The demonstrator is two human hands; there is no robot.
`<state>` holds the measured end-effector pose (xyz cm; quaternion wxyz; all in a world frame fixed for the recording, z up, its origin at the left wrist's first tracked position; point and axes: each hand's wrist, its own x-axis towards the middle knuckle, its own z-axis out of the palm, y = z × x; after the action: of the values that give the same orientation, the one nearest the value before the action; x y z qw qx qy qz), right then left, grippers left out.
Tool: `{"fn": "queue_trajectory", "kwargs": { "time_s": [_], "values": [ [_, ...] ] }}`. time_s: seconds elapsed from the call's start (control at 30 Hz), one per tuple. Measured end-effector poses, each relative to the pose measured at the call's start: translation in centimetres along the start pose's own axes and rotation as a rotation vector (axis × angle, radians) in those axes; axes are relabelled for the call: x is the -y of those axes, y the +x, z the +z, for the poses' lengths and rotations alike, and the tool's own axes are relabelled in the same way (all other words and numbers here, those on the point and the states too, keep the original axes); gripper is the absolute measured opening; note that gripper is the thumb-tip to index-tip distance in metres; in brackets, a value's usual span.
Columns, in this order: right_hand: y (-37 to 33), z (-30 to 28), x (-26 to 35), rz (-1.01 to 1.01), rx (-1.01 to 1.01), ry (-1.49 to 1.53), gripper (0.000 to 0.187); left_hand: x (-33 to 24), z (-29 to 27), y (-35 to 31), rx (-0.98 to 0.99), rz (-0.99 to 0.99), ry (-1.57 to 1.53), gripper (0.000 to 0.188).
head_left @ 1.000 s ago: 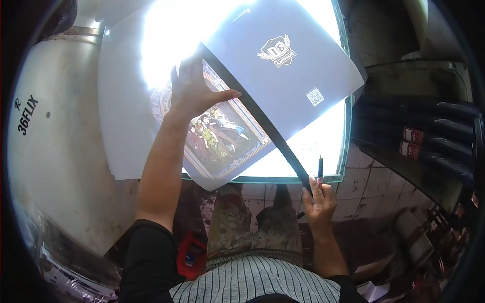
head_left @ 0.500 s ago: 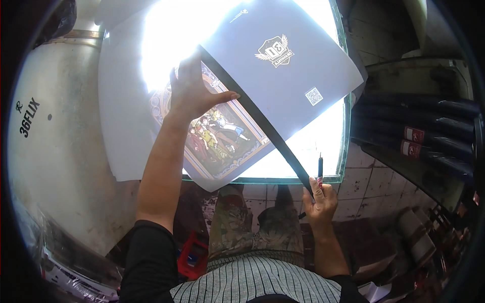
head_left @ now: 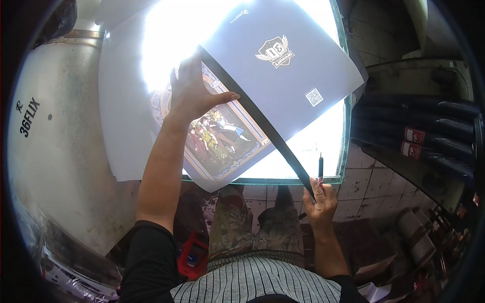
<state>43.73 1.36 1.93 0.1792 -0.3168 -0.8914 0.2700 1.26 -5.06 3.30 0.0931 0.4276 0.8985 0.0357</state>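
Note:
A large printed blue cover sheet [head_left: 328, 65] lies on a brightly lit glass-topped table [head_left: 331, 151]. Its left part carries a framed colour picture of several figures [head_left: 217, 139]; the right part has a winged crest and a square code. Between the two parts runs a long dark straightedge [head_left: 268, 129], slanting from far left to near right. My left hand [head_left: 194, 93] is spread flat over the picture side, thumb stretched onto the straightedge. At the strip's near end my right hand [head_left: 322, 202] grips it with closed fingers. A slim pen-like tool [head_left: 321, 165] sticks up from that same hand.
Several white sheets [head_left: 124, 136] hang over the table's left side, near a pale worn surface [head_left: 55, 151]. Dark wrapped rolls [head_left: 419, 121] lie at the right. A red object [head_left: 192, 255] stands below, left of my legs. Tiled floor [head_left: 358, 194] shows beyond the table's near edge.

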Motion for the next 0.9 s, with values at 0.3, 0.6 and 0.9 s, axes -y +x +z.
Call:
{"fn": "queue_trajectory", "kwargs": {
  "time_s": [0.3,0.6,0.9],
  "values": [
    [1.8,-4.1,1.2,-0.001,0.101,0.115,0.089,-0.9,-3.8,0.1,0.186,-0.153,0.023,0.148],
    [21.6,-0.5,3.3,-0.341,-0.196,0.707,0.031,-2.3,-4.8,0.8,0.319,-0.17,-0.015,0.153],
    [36.4,13.5,13.6,-0.04,0.222,0.793,0.023,-2.4,-5.9,0.6,0.356,-0.193,-0.04,0.146]
  ]
}}
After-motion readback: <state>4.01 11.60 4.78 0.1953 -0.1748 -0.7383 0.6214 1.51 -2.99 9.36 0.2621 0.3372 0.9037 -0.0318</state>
